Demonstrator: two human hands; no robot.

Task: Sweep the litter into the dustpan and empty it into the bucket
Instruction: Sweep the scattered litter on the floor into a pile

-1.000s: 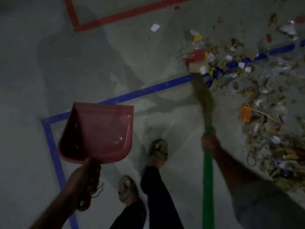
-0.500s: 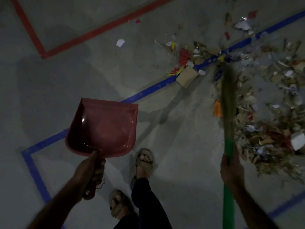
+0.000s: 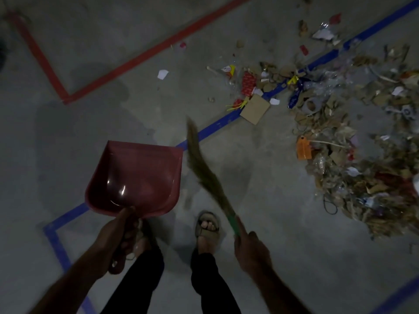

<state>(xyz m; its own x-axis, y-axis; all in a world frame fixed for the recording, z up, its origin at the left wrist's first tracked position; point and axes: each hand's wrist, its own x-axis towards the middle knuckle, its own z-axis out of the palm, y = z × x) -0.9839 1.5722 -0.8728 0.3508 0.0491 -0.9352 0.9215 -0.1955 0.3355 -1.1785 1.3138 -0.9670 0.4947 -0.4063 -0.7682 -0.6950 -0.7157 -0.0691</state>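
Observation:
My left hand (image 3: 115, 234) grips the handle of a red plastic dustpan (image 3: 136, 177), held above the floor with its open mouth pointing away from me and nothing in it. In my right hand (image 3: 250, 251) is the green handle of a grass broom (image 3: 204, 168); its bristles slant up and left, just right of the dustpan and off the litter. A big heap of litter (image 3: 353, 155) covers the floor at the right: cardboard scraps, plastic wrappers, paper bits, an orange tag (image 3: 303, 148). No bucket is in view.
The grey concrete floor carries a blue tape line (image 3: 217, 126) running diagonally and a red tape corner (image 3: 65, 96) at upper left. A cardboard square (image 3: 255, 109) and a stray white paper scrap (image 3: 162, 74) lie apart from the heap. My sandalled feet (image 3: 207, 227) stand at bottom centre.
The broom swung from the litter at the right back to the left, beside the dustpan. My view shifted, and the dustpan stayed in my left hand.

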